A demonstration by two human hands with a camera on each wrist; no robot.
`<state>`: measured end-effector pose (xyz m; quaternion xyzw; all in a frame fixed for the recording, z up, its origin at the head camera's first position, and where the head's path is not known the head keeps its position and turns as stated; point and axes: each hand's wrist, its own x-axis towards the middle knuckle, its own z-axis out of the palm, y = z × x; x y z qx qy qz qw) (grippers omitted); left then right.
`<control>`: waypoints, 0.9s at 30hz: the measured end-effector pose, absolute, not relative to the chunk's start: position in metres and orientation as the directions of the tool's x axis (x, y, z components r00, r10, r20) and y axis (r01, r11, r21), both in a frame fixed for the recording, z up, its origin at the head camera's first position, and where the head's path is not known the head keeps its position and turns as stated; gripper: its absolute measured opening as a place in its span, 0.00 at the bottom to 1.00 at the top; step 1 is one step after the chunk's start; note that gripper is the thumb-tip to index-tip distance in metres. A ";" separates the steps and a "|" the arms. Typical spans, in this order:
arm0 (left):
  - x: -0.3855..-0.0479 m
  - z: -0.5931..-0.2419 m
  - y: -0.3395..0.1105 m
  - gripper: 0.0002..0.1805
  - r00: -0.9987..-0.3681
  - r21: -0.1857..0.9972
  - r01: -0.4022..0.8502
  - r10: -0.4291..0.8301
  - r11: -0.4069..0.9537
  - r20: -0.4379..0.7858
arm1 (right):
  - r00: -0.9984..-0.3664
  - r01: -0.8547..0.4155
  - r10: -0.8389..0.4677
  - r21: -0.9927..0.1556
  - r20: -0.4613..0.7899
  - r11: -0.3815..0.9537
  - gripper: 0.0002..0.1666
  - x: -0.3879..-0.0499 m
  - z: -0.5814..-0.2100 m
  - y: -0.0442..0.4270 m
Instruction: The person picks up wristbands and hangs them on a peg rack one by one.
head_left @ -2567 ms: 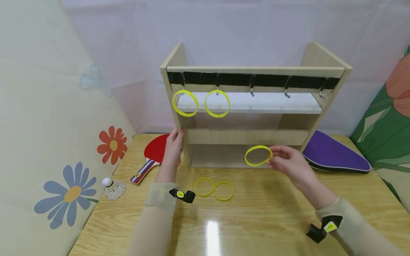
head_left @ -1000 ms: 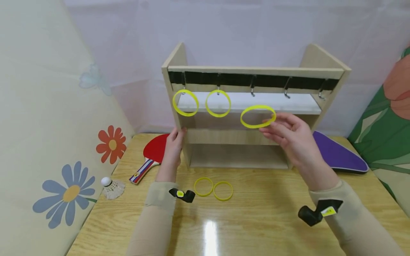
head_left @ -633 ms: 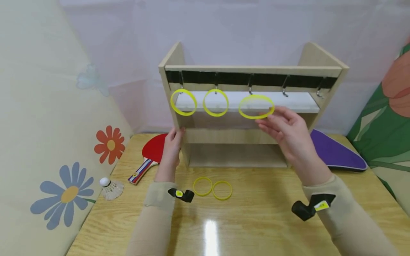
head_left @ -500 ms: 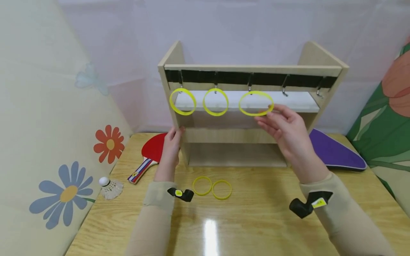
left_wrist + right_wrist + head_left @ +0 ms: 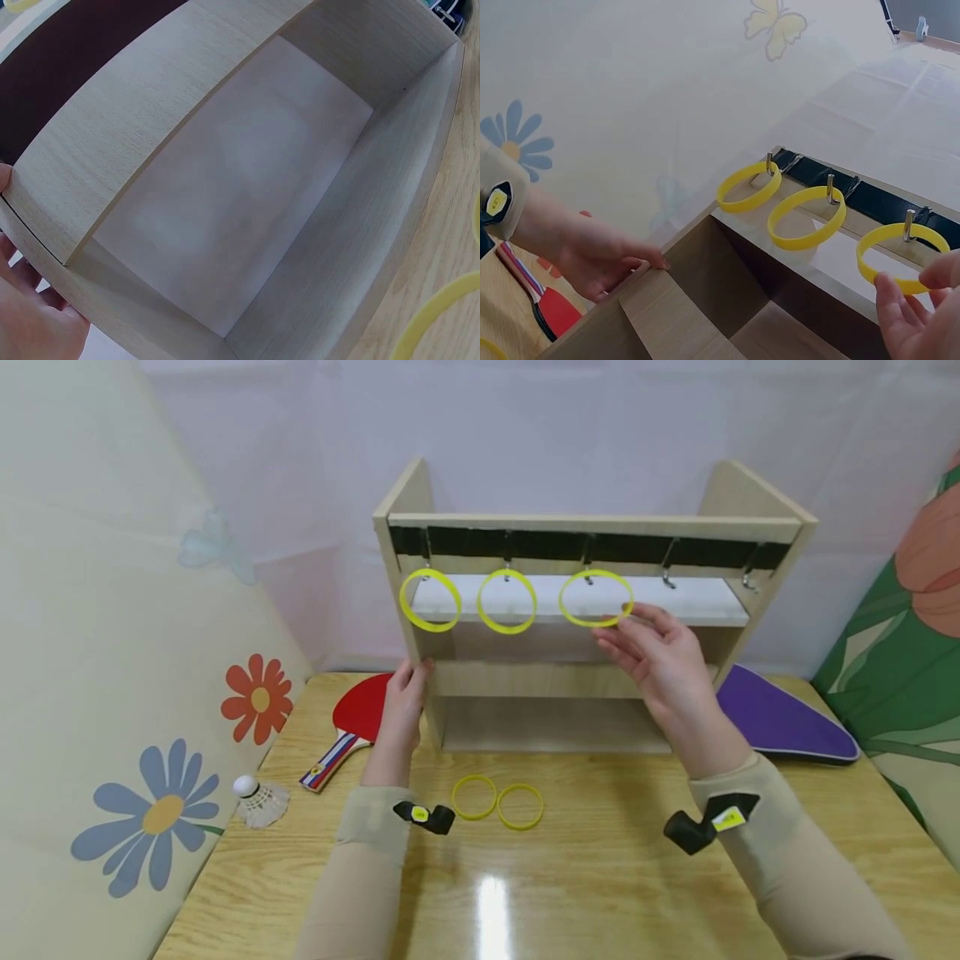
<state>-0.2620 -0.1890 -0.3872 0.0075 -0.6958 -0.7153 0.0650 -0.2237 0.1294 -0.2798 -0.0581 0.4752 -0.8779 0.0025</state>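
The right hand (image 5: 663,672) pinches a yellow ring (image 5: 597,624) by its lower right side, at the middle hook (image 5: 588,578) of the wooden rack. In the right wrist view this ring (image 5: 864,264) surrounds the hook (image 5: 908,225), with thumb and finger on its lower edge. Two more yellow rings (image 5: 431,627) (image 5: 507,630) hang on the two hooks to the left. The left hand (image 5: 402,710) grips the rack's left side panel (image 5: 417,635); in the left wrist view its fingers (image 5: 30,277) wrap that panel's edge. Two yellow rings (image 5: 474,817) (image 5: 521,827) lie on the table.
Two hooks (image 5: 668,578) (image 5: 750,580) on the right carry no ring. A red paddle (image 5: 362,706) and a shuttlecock (image 5: 261,802) lie left of the rack. On its right is a purple case (image 5: 783,714). A fabric backdrop (image 5: 585,435) stands behind.
The right hand has raised its ring from low in front of the rack to the middle hook, then moved slightly left. The left hand stays on the side panel.
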 end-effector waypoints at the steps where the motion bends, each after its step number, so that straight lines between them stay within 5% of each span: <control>1: -0.262 -0.387 -0.189 0.25 -0.991 0.996 0.082 -0.104 -0.024 0.079 | -0.993 -0.052 -0.060 -0.839 0.100 -0.542 0.13 -0.224 -0.281 0.129; 27: -0.261 -0.387 -0.188 0.26 -0.991 0.997 0.078 -0.108 -0.027 0.075 | -0.990 -0.056 -0.089 -0.881 0.111 -0.470 0.14 -0.226 -0.293 0.120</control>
